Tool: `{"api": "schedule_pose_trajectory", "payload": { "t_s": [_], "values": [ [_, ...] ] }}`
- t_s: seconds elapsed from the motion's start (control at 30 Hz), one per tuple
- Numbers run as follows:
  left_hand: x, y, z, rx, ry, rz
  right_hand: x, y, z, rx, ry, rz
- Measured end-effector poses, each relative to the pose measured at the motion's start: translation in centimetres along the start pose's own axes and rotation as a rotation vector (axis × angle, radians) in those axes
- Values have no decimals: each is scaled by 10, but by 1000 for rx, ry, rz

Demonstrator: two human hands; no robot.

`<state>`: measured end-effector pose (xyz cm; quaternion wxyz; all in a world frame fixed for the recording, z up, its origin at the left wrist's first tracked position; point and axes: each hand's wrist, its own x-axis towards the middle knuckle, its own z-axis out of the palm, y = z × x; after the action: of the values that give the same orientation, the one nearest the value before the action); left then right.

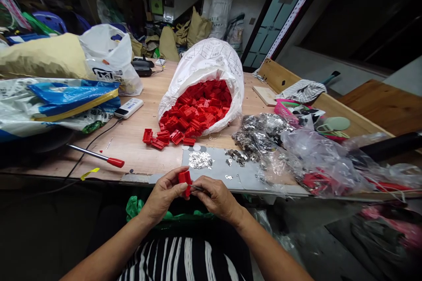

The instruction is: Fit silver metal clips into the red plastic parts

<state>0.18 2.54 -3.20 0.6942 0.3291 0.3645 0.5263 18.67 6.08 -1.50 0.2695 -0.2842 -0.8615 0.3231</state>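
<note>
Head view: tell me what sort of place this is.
Probably a small workshop: a white sack spills loose red plastic parts onto a wooden worktable, and a pile of small metal pieces lies nearby.

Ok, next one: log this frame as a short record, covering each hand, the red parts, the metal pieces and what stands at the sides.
Left hand: grips a red part
Right hand: holds a thin tool against the red part; exact contact unclear
Sack: white, lying open toward the person, full of red parts, some spilled at its mouth
Metal pieces: shiny pile on a grey sheet
Left side: white power strip
Right side: clear plastic bags
</note>
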Motion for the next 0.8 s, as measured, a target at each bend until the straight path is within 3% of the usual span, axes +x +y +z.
{"api": "schedule_pose_trajectory", "payload": {
  "t_s": [0.13,0.23,0.53,0.8],
  "values": [
    [-1,3,3,12,27,1,-3,1,2,-109,22,-113],
    [-1,3,2,4,27,3,-3,1,3,-127,5,-105],
    [-1,2,-1,-47,6,9,-2,-4,0,304,88,289],
    [-1,-8,1,71,-11,76,2,-3,7,369,143,372]
  ]
}}
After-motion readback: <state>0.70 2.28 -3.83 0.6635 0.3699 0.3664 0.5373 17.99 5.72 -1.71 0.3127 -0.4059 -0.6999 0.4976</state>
